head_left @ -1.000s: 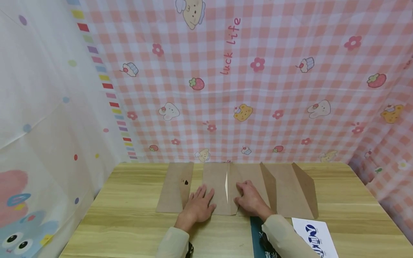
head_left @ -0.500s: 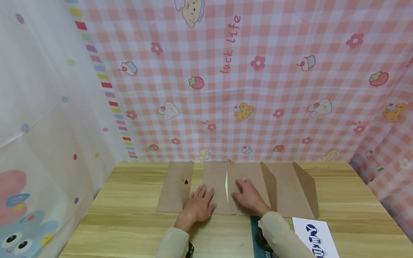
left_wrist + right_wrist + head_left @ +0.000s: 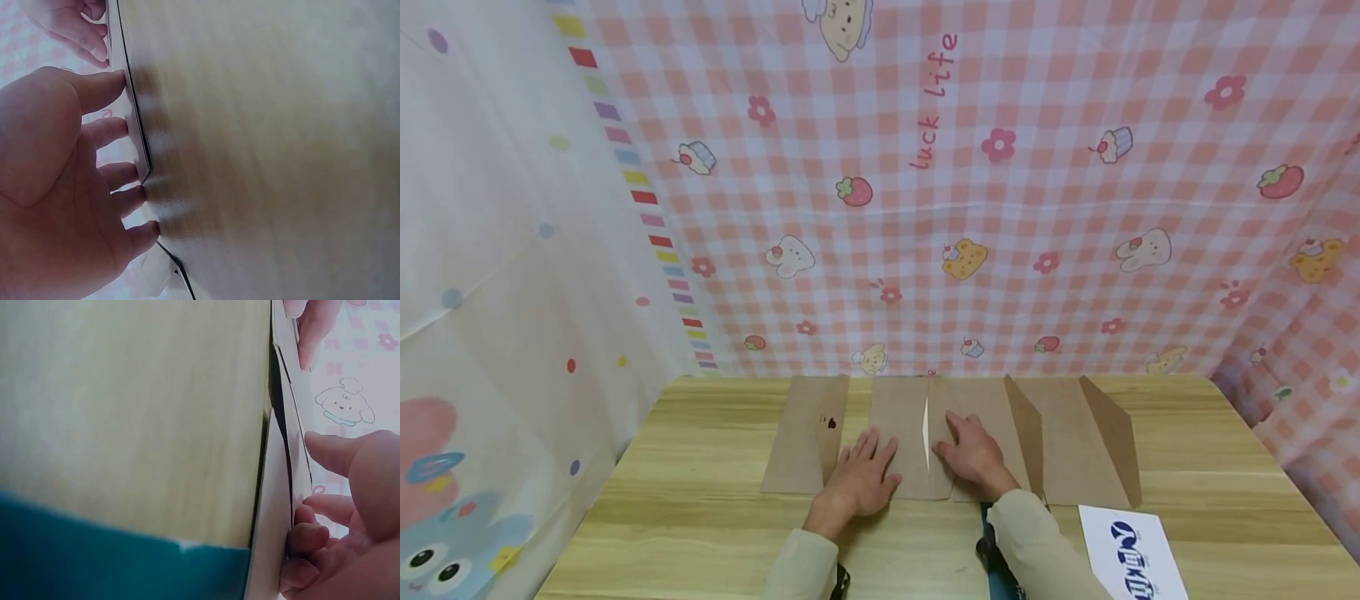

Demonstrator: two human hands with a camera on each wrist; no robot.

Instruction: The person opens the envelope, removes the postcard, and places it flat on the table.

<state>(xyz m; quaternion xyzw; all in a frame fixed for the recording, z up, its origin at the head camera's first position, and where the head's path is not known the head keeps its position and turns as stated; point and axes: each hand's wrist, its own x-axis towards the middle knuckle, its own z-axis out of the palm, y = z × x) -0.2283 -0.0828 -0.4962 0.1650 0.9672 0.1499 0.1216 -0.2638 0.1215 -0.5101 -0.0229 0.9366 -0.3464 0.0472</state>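
A brown kraft-paper envelope lies flat at the middle of the table, a thin white strip showing along its flap. My left hand rests on its lower left part with fingers spread, also near the leftmost envelope. On the flap side, my right hand presses down with thumb and index finger apart. The right wrist view shows that hand's thumb straight against the paper and its other fingers bent. Part of the third envelope lies under this hand.
Farther right lies another brown envelope with its pointed flap unfolded. In front of it is a white card with dark blue print. A teal printed sheet lies partly under my right forearm. A pink checked curtain hangs behind the table.
My right hand has slid slightly left over the flap, its thumb and index finger spreading apart. The right sleeve now covers more of the teal sheet. My left hand stays put.
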